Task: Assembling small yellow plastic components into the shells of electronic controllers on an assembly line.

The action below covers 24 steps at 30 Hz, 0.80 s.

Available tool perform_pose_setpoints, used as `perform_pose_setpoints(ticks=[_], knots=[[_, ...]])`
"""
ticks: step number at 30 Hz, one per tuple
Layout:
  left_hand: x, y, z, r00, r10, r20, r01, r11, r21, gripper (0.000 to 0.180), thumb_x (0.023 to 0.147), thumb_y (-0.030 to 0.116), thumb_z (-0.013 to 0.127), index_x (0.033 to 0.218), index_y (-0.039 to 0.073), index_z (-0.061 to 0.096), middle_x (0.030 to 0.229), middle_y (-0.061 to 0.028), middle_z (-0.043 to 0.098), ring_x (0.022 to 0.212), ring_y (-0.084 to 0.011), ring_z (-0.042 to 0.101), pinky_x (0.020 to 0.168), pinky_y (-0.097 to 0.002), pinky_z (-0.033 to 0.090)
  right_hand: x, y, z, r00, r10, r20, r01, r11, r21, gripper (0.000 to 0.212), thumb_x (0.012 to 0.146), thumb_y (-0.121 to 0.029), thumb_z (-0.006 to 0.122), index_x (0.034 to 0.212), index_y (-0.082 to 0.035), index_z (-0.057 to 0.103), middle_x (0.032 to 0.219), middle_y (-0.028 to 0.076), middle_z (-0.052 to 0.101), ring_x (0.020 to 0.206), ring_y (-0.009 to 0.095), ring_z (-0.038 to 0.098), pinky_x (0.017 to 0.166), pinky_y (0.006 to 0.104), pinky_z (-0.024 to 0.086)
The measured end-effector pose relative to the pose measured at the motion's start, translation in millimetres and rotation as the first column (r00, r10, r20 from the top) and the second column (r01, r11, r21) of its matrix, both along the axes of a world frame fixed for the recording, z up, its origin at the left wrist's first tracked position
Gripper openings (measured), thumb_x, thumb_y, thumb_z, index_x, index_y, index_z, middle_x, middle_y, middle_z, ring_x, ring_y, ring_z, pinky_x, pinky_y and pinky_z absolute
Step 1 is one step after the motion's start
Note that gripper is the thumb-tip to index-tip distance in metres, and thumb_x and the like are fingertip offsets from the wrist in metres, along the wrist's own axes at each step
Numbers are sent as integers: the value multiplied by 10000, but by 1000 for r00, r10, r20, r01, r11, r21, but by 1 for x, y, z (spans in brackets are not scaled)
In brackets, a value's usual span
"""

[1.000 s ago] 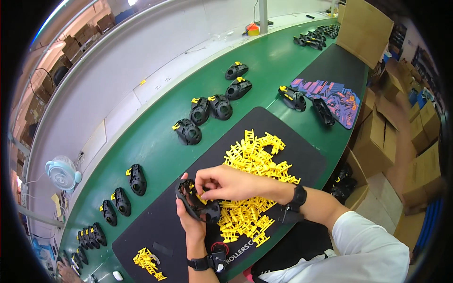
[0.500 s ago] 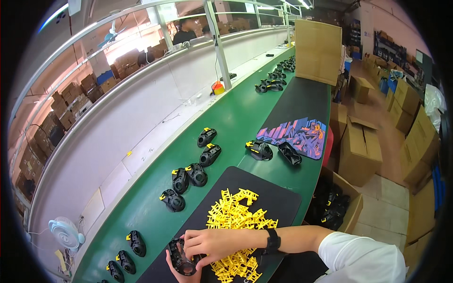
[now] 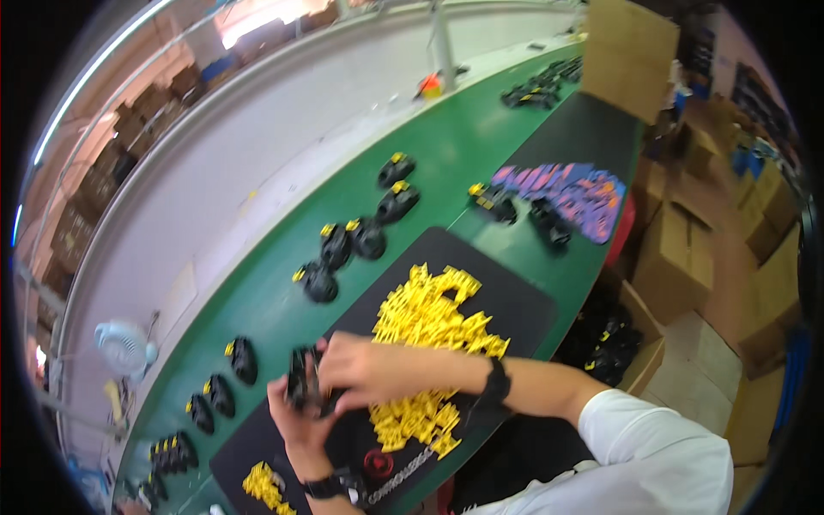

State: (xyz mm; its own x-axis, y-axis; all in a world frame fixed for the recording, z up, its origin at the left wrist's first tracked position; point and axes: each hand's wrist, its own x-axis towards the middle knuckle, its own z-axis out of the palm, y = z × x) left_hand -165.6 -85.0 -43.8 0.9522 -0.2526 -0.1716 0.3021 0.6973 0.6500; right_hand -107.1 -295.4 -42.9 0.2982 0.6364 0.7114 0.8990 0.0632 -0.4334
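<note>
The left hand (image 3: 296,422) gripped a black shell (image 3: 300,378) above the near-left part of a black mat (image 3: 525,300) on the green worktop (image 3: 275,311). The right hand (image 3: 356,371) reached across to it with bent fingers against the shell; whether they pinched a small part could not be told (the picture was blurred there). Beneath and beyond the right forearm (image 3: 438,371) lay a large heap of yellow clips (image 3: 425,318), with a smaller yellow pile (image 3: 266,487) near the mat's lower left. Other black shells with yellow pieces (image 3: 367,239) lay along the worktop, and an open cardboard box (image 3: 650,348) stood to the right.
</note>
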Motion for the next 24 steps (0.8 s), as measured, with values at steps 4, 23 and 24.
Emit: perform_pose_setpoints(ticks=[4,23,24], knots=[[61,24,23,990,111,87,-104,161,982,663,948,438,593,1462,39,464,1138,-145,668,1009,-224,658,805,-336,525,26,-42,15,932,-296,-209,273,953,-133,380,904,-316,714,1146,-33,645,1129,153,608,1114,359,556,960,434,477],[216,-27,-21,966,-211,148,-240,-522,819,876,816,576,720,1372,-54,470,1286,-423,467,1178,-544,543,1018,-522,466,9,-21,-13,983,-161,-91,88,837,-540,168,775,-218,730,937,-206,775,1010,32,610,1100,249,512,907,427,431],[221,-28,-24,966,-187,178,-250,-501,829,854,812,535,736,1382,-42,468,1292,-421,462,1171,-550,542,1016,-518,468,10,-22,-11,982,-148,-115,60,832,-552,166,783,-212,732,942,-204,778,1018,35,607,1100,248,509,914,432,426]])
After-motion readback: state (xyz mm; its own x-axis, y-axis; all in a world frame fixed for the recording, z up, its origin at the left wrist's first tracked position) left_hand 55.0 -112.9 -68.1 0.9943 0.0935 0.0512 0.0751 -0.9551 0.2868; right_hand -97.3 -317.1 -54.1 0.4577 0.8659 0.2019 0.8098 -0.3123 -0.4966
